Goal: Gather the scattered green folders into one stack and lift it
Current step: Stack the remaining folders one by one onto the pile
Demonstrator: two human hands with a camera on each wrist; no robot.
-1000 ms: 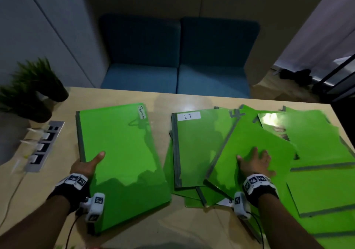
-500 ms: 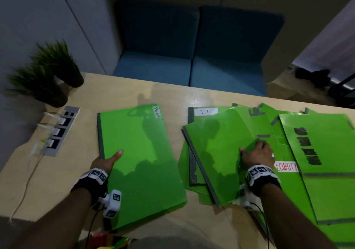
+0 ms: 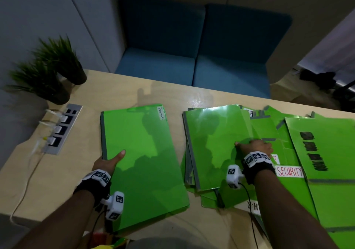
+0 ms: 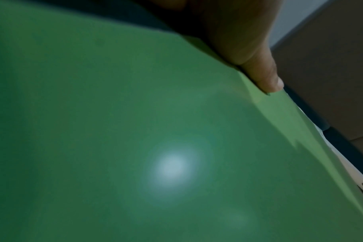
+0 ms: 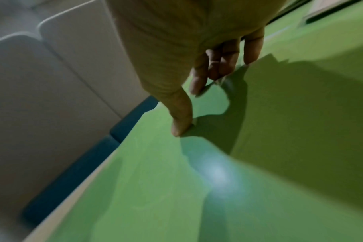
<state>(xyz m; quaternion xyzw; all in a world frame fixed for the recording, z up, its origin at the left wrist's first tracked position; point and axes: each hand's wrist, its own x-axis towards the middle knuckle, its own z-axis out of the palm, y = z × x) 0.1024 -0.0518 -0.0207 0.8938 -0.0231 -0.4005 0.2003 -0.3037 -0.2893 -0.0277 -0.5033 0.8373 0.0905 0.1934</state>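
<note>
Green card is under both hands, the left hand [image 3: 107,162] pinching the "Permits" folder [image 3: 142,164] and the right hand [image 3: 256,149] flat-fingered, pressing the loose pile [image 3: 215,149] on the table [image 3: 172,97]; gathering step, I'd say merging both comes next.

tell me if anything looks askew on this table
Yes: the green folders on the right lie fanned at mixed angles, overlapping, under the right hand. The Permits folder, held by the left hand, lies apart.
</note>
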